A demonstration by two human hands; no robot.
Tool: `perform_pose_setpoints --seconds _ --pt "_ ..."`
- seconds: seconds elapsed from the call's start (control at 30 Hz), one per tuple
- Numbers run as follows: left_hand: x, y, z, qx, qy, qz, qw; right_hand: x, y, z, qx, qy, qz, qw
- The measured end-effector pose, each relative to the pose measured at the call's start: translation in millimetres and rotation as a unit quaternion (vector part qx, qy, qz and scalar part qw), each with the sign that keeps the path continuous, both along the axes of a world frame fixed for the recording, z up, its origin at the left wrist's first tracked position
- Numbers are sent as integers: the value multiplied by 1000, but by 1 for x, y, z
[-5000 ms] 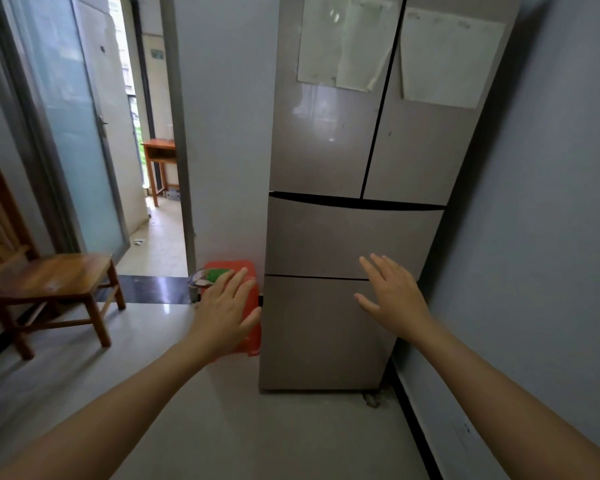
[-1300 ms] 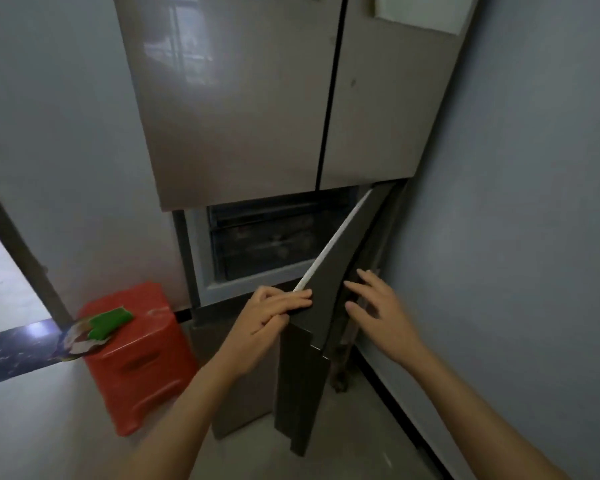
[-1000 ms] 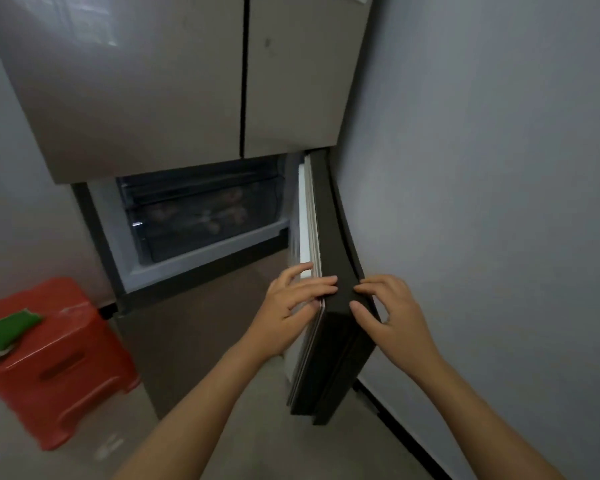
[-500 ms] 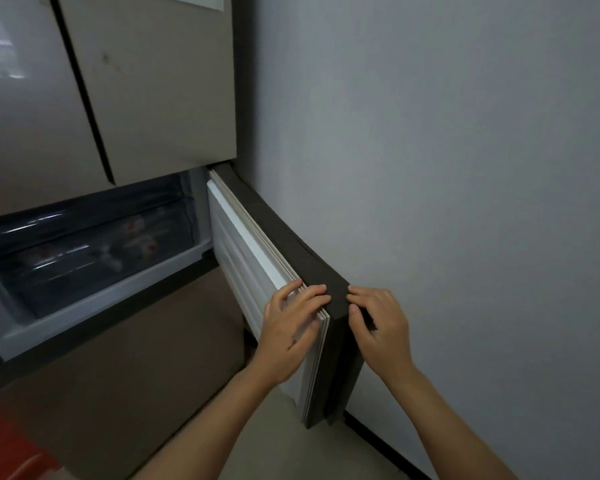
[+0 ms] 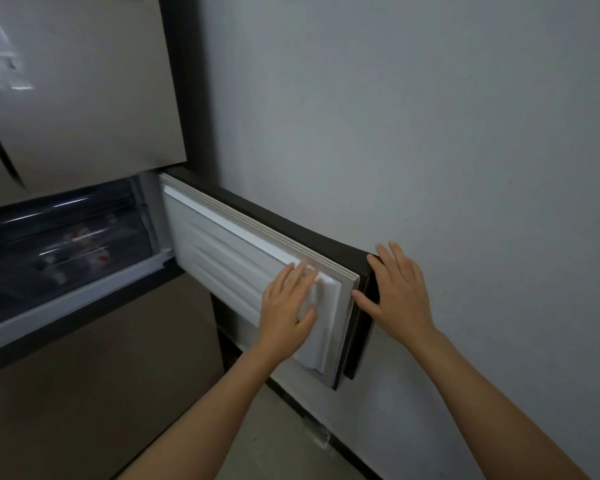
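The middle door (image 5: 236,258) of a beige fridge (image 5: 84,98) stands swung wide open towards the grey wall on the right, its white ribbed inner liner facing me. My left hand (image 5: 286,311) lies flat on that liner near the door's free edge, fingers straight and slightly blurred. My right hand (image 5: 397,292) rests with spread fingers on the door's dark outer edge, thumb against the gasket side. Behind the door, the open compartment shows a clear drawer (image 5: 59,247) with dim packages inside.
The grey wall (image 5: 430,133) runs close behind the open door. Below the open compartment is the fridge's shut lower door (image 5: 94,375). A strip of pale floor (image 5: 274,445) shows between fridge and wall, with a dark skirting line along the wall.
The door has swung further open towards the wall. My left hand has slid from the door's edge onto the white inner liner; my right hand has opened out on the outer edge.
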State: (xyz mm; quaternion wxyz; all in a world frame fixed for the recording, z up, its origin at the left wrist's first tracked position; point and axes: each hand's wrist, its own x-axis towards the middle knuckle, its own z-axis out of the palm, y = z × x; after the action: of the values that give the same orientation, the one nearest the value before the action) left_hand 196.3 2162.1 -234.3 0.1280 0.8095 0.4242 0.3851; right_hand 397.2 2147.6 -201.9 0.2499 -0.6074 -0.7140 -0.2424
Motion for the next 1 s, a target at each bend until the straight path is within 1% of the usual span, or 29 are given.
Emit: perform_pose_setpoints --seconds 0.03,0.1,0.17,0.23,0.33,0.43,0.57,0.7,0.8,0.87,0.93,1.0 --pt "-4 2 -4 -12 -9 25 1000 7 6 0 -4 -11 -16 1000" --pt "-16 5 -14 -41 1 68 997 14 16 2 -7 -10 -39 999" --pt "-29 9 -19 -79 26 115 990 17 21 5 -28 -7 -51 998" --pt "-43 15 -18 -115 16 165 979 23 27 9 -57 -11 -61 996" --pt "-58 18 -15 -130 5 227 965 29 31 14 -95 -22 -77 992" --pt "-72 17 -11 -136 6 262 955 30 33 20 -85 -28 -70 993" --pt "-91 13 -11 -139 1 288 947 4 32 24 -37 -40 -14 998" --pt "-109 6 -10 -141 -10 319 937 -41 35 27 -25 -63 60 996" --pt "-125 -3 -11 -145 -26 347 926 -68 42 23 -68 -65 79 992" --pt "-142 -13 -12 -144 -39 378 914 -87 44 16 -115 -67 93 987" --pt "-157 -22 -15 -149 -68 407 899 -101 47 4 -174 -60 105 977" --pt "-177 -36 -18 -159 -108 437 879 -118 49 -8 -192 -41 132 972"
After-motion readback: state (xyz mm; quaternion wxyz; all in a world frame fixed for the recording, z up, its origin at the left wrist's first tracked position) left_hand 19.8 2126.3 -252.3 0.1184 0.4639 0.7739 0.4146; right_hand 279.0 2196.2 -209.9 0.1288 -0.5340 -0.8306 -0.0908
